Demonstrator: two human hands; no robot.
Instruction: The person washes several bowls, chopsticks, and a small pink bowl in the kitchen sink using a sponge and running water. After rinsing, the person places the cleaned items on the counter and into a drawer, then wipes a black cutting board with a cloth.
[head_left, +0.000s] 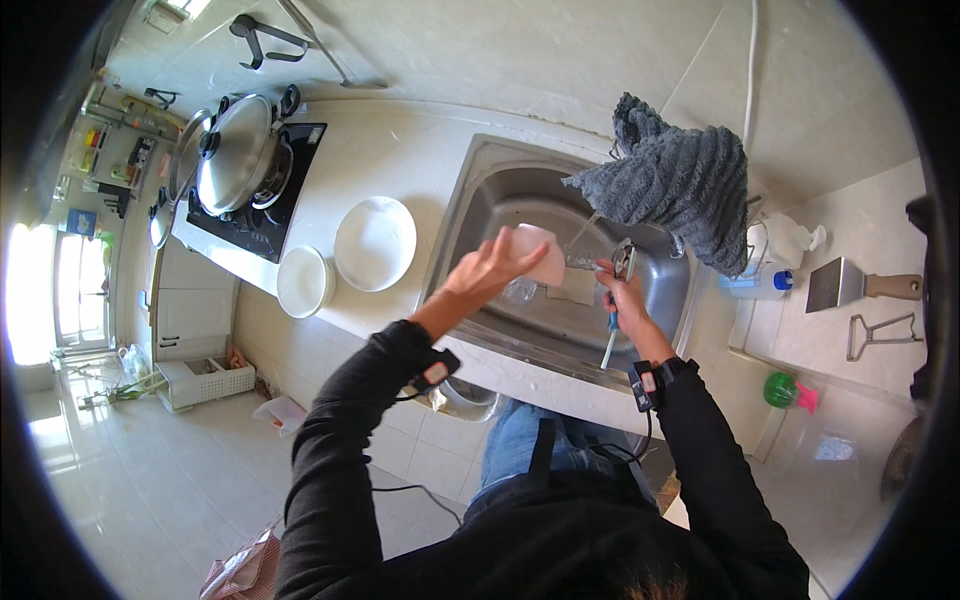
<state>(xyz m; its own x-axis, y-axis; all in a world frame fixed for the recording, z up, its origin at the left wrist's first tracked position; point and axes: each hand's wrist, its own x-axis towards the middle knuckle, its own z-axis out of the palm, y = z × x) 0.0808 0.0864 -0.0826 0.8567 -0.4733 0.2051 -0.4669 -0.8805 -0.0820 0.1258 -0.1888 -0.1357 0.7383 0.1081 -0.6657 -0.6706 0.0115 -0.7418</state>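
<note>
My left hand point(487, 270) is closed on a small pale pink bowl point(541, 256), tilted over the stainless steel sink point(650, 335). Beside it, a thin stream of water falls into the basin. My right hand point(628, 302) grips a bundle of utensils point(624, 258) over the right part of the sink. Metal spoon-like ends stick out above the fingers, and light blue and white handles hang below; their exact kinds are hard to make out. Something clear and wet lies under the pink bowl.
A grey ribbed towel point(675, 175) hangs over the sink's back right. Two white bowls, one larger point(375, 243) and one smaller point(304, 282), stand on the counter to the left. Beyond them, a lidded steel pot point(236, 155) sits on the black stove point(300, 190).
</note>
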